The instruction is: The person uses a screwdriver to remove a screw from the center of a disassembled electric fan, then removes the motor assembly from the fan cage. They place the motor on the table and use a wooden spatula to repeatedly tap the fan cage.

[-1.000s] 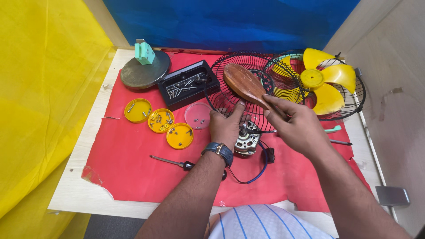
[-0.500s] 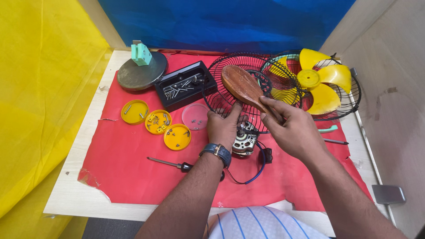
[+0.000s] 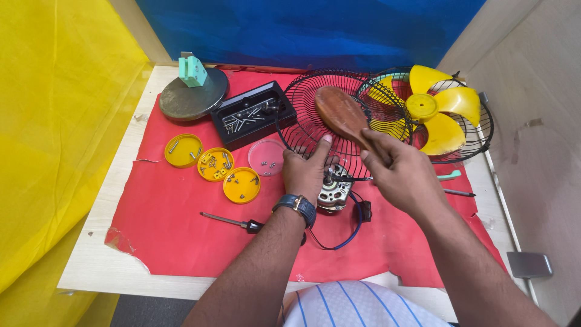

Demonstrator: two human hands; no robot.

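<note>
Wooden brown oval brush (image 3: 341, 114) gripped by right hand (image 3: 402, 172), raised over motor; left hand (image 3: 307, 171) clamps small metal motor (image 3: 333, 191) steady on red mat (image 3: 175, 224)

Bare forearms, a dark wristwatch (image 3: 295, 204) on the left wrist, white blue-striped shirt (image 3: 363, 306).

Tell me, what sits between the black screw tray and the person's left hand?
In the head view, a clear pink dish with a few screws lies between the black tray and the left hand.

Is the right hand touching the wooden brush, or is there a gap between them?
Touching. In the head view, the right hand closes its fingers around the handle of the wooden brush, with no gap visible; the brush head sticks out above the black fan grille.
</note>
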